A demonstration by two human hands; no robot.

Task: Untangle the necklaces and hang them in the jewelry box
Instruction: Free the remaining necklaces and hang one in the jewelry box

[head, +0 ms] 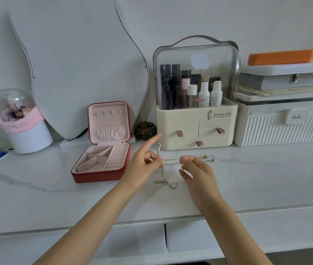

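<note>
In the head view, the person is working on the untangling step: the left hand (145, 165) is lifting a knotted stretch of the thin rose-gold and silver metal necklaces (166, 183), forefinger raised, its other fingers curled round the chain, while the right hand (195, 172) is pinching a strand and drawing it sideways. The rest is lying on the white marble-look tabletop (257, 178), just right of the open red jewelry box with pink lining (104, 146). The next move probably calls for loosening the knot gently before hanging anything.

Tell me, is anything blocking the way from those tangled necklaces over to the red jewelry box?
Nothing visible does. The necklaces are held between the left hand and right hand, and bare countertop lies between them and the open jewelry box just to their left.
</note>
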